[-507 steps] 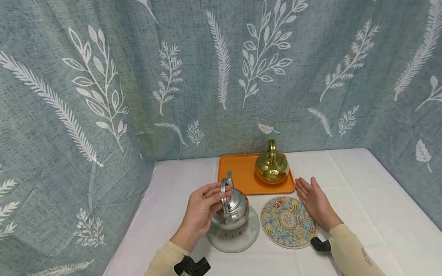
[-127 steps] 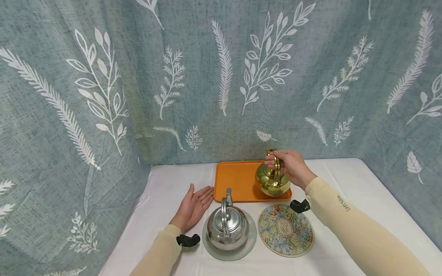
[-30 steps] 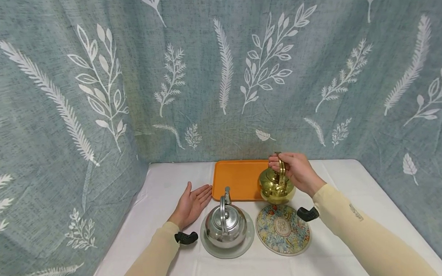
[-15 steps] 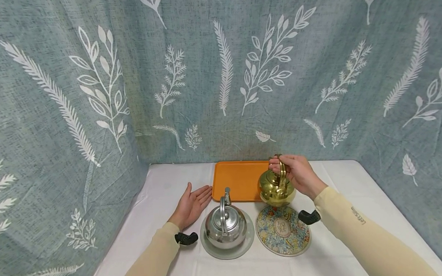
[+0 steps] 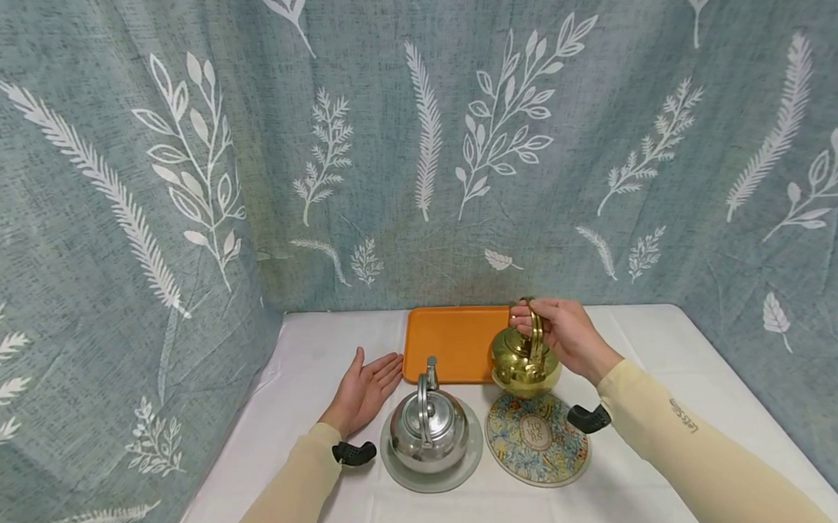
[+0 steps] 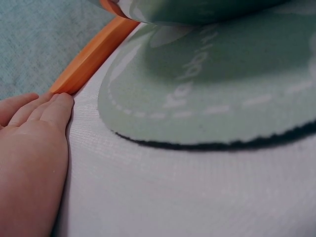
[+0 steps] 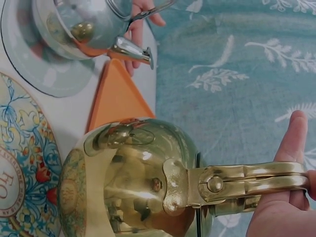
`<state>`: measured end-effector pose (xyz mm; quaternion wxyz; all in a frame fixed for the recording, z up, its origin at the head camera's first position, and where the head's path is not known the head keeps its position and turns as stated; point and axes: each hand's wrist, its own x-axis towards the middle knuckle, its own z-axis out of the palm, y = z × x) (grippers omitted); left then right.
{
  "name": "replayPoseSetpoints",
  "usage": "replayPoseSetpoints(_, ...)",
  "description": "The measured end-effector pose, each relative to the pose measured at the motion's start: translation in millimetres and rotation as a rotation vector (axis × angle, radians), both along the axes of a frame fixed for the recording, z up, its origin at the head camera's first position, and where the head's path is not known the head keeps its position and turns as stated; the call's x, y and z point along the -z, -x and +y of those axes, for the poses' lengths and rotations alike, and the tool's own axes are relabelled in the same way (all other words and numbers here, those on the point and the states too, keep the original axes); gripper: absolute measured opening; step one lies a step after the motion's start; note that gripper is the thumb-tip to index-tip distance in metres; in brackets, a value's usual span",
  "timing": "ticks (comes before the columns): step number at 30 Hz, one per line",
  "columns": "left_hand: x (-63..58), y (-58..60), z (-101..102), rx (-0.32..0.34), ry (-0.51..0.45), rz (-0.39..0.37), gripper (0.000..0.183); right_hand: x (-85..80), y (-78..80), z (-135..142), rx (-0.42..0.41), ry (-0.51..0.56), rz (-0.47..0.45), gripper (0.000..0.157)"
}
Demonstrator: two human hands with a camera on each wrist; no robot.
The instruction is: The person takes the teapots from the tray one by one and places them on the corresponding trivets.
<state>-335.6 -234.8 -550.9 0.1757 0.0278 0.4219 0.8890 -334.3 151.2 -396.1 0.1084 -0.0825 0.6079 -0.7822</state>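
Observation:
In the head view my right hand (image 5: 567, 329) holds the brass teapot (image 5: 523, 369) by its upright handle. The teapot hangs between the orange tray (image 5: 449, 341) and the round floral mat (image 5: 536, 442), overlapping the back edge of the mat. The right wrist view shows the brass handle (image 7: 252, 180) across the fingers, with one finger stretched out beyond it. My left hand (image 5: 364, 390) lies palm up, fingers straight, fingertips at the tray's left front corner. Beside it a silver teapot (image 5: 428, 434) stands on a pale green round mat (image 6: 163, 103).
A white cloth (image 5: 338, 333) covers the table. Grey-green curtains (image 5: 387, 139) with white leaf prints rise behind it and at both sides. A black wrist camera (image 5: 589, 419) sits on the right forearm, another (image 5: 354, 454) on the left.
Since the oldest frame, my left hand has let go of the silver teapot and opened beside it. My right hand has gripped the brass teapot and brought it forward off the tray toward the floral mat.

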Motion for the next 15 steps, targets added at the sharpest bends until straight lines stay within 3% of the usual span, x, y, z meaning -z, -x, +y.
replayPoseSetpoints(15,0.3,-0.7,0.8,0.005,0.006,0.007,0.096,3.8,-7.0,5.3,-0.011,0.0,0.029,0.041)
